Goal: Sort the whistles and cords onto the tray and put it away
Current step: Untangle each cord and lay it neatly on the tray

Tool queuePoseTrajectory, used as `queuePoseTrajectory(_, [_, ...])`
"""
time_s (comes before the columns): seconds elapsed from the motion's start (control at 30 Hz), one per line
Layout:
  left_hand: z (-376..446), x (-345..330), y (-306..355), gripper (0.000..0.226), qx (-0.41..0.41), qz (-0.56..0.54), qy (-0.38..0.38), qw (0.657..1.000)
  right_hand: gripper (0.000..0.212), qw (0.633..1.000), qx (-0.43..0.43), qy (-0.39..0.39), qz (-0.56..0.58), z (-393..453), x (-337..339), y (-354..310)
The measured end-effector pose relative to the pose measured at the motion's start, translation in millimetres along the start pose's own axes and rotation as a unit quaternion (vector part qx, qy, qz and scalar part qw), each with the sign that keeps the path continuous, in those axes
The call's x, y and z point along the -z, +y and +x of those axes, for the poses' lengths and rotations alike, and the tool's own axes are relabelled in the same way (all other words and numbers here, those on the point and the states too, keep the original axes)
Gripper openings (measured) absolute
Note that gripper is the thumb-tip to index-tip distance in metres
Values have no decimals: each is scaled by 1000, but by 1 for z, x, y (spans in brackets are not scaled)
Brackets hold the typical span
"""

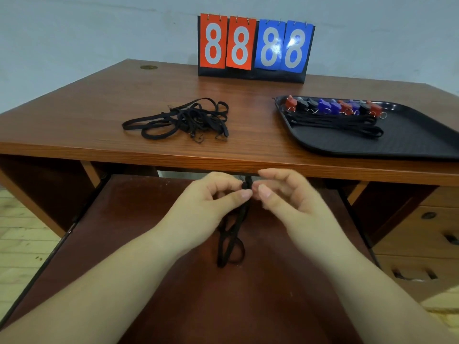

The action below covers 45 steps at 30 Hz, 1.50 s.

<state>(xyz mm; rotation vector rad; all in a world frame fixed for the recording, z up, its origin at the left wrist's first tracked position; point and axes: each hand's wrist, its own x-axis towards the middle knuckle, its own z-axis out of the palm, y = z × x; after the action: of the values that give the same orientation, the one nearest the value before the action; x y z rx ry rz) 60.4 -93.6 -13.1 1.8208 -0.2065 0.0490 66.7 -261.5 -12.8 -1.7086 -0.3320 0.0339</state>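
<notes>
The job looks well past halfway. On the black tray (409, 142) at the far right of the desk, a row of whistles (332, 106) — red, black and blue — lines the far edge, and a bundle of straightened cords (335, 122) lies just in front of them. What is left: a tangled pile of black cords (183, 119) sitting on the desk (87, 115) left of centre, well apart from the tray, plus the one in hand. After that the tray has yet to be put away.

Near the front edge of the desk, the left hand (213, 194) pinches the top of a black cord (231, 239) between thumb and fingertips, and the right hand (283, 194) pinches it right beside, thumb against curled fingers. The cord hangs down in loops over a pulled-out shelf (173, 281); it seems they are working at a clip or knot, though it is too small to tell.

The desk is reddish-brown wood grain, with a drawer unit (422, 244) at the near right. A flip scoreboard (255, 45) showing 8s — two red, two blue — stands at the far edge against a pale wall (87, 28). Light wooden flooring (22, 232) shows at the left.
</notes>
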Motion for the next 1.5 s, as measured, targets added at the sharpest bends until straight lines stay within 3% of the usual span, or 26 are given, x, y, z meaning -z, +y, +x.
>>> queuePoseTrajectory(0.13, [0,-3,0,12,8,-32,30,999,42,986,-78,-94,118,-4,-14,4])
queuePoseTrajectory(0.2, [-1,-6,1,15,15,-71,27,997,46,979,-94,-91,157,-4,-18,7])
queuePoseTrajectory(0.33, [-1,-7,0,15,23,-104,51,993,23,979,-106,-66,160,0,-15,8])
queuePoseTrajectory(0.4, [2,-6,-3,19,22,-100,83,991,26,981,-104,-63,152,1,-12,6])
queuePoseTrajectory(0.57, [5,-5,-4,25,18,-110,110,988,29,996,-43,-69,-40,1,1,1])
queuePoseTrajectory(0.77, [7,12,4,19,25,-132,134,982,31,969,1,-106,-223,0,20,-17])
queuePoseTrajectory(0.97, [7,21,17,23,24,-155,119,980,23,981,12,-63,-186,0,54,-40])
queuePoseTrajectory(1.23, [20,9,42,15,26,-87,70,993,20,974,19,6,-227,2,106,-56])
queuePoseTrajectory(1.5, [50,-10,61,6,-18,-9,66,998,12,984,5,86,-157,9,152,-61])
